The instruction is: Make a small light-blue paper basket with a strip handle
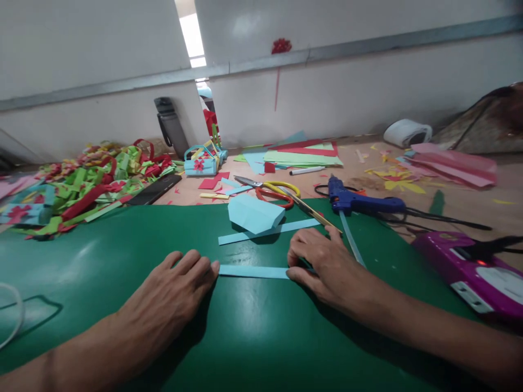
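While left grip (175,286) pinches blue strip (253,271), right grip (324,261) does likewise.

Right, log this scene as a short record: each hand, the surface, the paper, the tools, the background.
Left hand: fingertips at the left end of a light-blue paper strip
Right hand: thumb and fingertips on the same strip, toward its right end
Surface: green mat
Paper beyond hands: folded light-blue piece, overlapping a second light-blue strip in view
Tools: scissors with yellow and orange handles; blue glue gun
Far left: colorful paper pile, dark bottle
Right side: magenta power strip
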Tool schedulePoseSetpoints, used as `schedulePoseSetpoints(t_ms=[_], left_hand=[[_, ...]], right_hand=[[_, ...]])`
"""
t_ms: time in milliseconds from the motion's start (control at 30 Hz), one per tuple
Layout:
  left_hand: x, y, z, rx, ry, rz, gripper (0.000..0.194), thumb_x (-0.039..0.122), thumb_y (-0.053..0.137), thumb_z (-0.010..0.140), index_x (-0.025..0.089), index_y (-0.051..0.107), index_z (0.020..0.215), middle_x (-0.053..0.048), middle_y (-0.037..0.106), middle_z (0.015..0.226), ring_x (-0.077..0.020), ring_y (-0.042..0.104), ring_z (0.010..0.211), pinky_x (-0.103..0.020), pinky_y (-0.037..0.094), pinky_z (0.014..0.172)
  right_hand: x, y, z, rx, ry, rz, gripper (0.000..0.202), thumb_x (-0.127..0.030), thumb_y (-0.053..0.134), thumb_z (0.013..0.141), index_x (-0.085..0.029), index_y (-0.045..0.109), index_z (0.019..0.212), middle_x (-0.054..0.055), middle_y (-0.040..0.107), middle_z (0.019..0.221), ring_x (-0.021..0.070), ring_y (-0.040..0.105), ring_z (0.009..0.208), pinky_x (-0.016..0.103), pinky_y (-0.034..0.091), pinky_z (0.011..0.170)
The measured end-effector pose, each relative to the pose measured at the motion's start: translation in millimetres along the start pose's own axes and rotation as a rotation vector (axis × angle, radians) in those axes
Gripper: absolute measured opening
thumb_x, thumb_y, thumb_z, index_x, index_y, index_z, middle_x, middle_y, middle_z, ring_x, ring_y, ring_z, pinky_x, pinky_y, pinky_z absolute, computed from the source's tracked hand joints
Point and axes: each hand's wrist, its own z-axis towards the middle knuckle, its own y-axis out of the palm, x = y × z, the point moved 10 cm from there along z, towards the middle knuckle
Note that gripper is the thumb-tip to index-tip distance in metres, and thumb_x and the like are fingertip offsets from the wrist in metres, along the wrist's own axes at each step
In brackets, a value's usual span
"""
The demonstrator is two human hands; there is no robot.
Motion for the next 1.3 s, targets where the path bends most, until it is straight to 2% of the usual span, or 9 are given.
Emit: schedulePoseSetpoints(t_ms=[133, 233, 300, 367, 467, 600, 833, 1033, 1300], left_hand=[[-9.0, -16.2, -4.7, 0.129, -0.067, -0.006, 0.028, 0.009, 0.048, 0.083, 0.019, 0.06, 0.107, -0.008, 0.06, 0.089, -0.0241, 0.051, 0.082, -0.037, 0.038, 0.071], [6.1, -40.4, 7.3, 0.331, -0.016, 0.0, 0.026, 0.017, 0.045, 0.088, 0.017, 0.056, 0.112, -0.011, 0.059, 0.104, -0.0274, 0.047, 0.098, -0.042, 0.036, 0.082], [29.4, -40.2, 24.1, 0.302, 0.118, -0.012, 0.024, 0.018, 0.043, 0.09, 0.016, 0.056, 0.11, -0.01, 0.057, 0.111, -0.0266, 0.046, 0.101, -0.041, 0.036, 0.084], [47.1, -32.1, 39.2, 0.212, 0.208, -0.022, 0.02, 0.017, 0.045, 0.089, 0.014, 0.059, 0.102, -0.009, 0.059, 0.101, -0.0235, 0.049, 0.087, -0.039, 0.039, 0.075], [54.8, -25.8, 48.7, 0.187, 0.225, -0.012, 0.017, 0.015, 0.044, 0.088, 0.013, 0.06, 0.093, -0.01, 0.059, 0.094, -0.0228, 0.049, 0.083, -0.038, 0.039, 0.071], [51.0, -22.0, 46.7, 0.216, 0.195, -0.016, 0.018, 0.012, 0.043, 0.088, 0.013, 0.059, 0.094, -0.011, 0.057, 0.096, -0.0226, 0.047, 0.086, -0.036, 0.039, 0.071], [40.9, -22.0, 54.7, 0.195, 0.108, -0.099, 0.014, 0.011, 0.044, 0.087, 0.014, 0.058, 0.09, -0.009, 0.059, 0.091, -0.0237, 0.048, 0.084, -0.033, 0.045, 0.065], [22.1, -23.4, 60.5, 0.217, -0.039, -0.253, 0.024, 0.0, 0.039, 0.083, 0.016, 0.056, 0.089, -0.007, 0.061, 0.093, -0.0193, 0.054, 0.085, -0.027, 0.046, 0.063], [8.7, -35.1, 61.5, 0.28, -0.132, -0.308, 0.027, 0.003, 0.038, 0.083, 0.017, 0.06, 0.08, -0.003, 0.06, 0.064, -0.0153, 0.054, 0.055, -0.025, 0.035, 0.05]], right_hand=[[-1.2, -0.9, -0.1, 0.004, 0.004, -0.011, 0.01, -0.016, 0.06, 0.077, -0.018, 0.057, 0.067, -0.001, 0.055, 0.078, 0.0185, 0.052, 0.085, 0.05, 0.022, 0.092], [-0.7, -0.1, -0.7, -0.002, 0.01, -0.021, 0.009, -0.016, 0.06, 0.077, -0.018, 0.057, 0.069, 0.0, 0.056, 0.08, 0.0193, 0.053, 0.087, 0.05, 0.024, 0.09], [-2.2, -2.0, -2.8, 0.025, -0.013, -0.064, 0.009, -0.017, 0.059, 0.079, -0.018, 0.058, 0.07, 0.001, 0.057, 0.081, 0.0193, 0.053, 0.087, 0.052, 0.025, 0.09], [-11.7, -4.8, -8.0, 0.072, -0.111, -0.186, 0.012, -0.017, 0.056, 0.082, -0.019, 0.059, 0.07, 0.001, 0.058, 0.079, 0.0192, 0.053, 0.086, 0.054, 0.024, 0.092], [-35.4, 0.7, -22.9, 0.108, -0.344, -0.468, 0.021, -0.013, 0.047, 0.086, -0.02, 0.06, 0.072, 0.002, 0.058, 0.075, 0.0199, 0.052, 0.082, 0.058, 0.018, 0.097], [-45.5, 14.1, -33.6, 0.099, -0.442, -0.717, 0.021, -0.009, 0.046, 0.083, -0.017, 0.064, 0.076, 0.005, 0.058, 0.071, 0.0221, 0.049, 0.074, 0.057, 0.018, 0.1], [-45.3, 17.4, -27.7, 0.063, -0.425, -0.802, 0.018, -0.005, 0.047, 0.078, -0.014, 0.062, 0.073, 0.006, 0.057, 0.066, 0.0213, 0.05, 0.064, 0.053, 0.034, 0.086], [-42.4, 2.4, -21.5, 0.133, -0.395, -0.717, 0.018, -0.005, 0.045, 0.079, -0.015, 0.059, 0.074, 0.005, 0.06, 0.067, 0.0199, 0.053, 0.064, 0.046, 0.035, 0.084], [-42.4, -21.8, -20.5, 0.297, -0.331, -0.602, 0.026, 0.001, 0.039, 0.075, -0.017, 0.054, 0.064, 0.001, 0.056, 0.055, 0.0159, 0.047, 0.051, 0.041, 0.033, 0.083]])
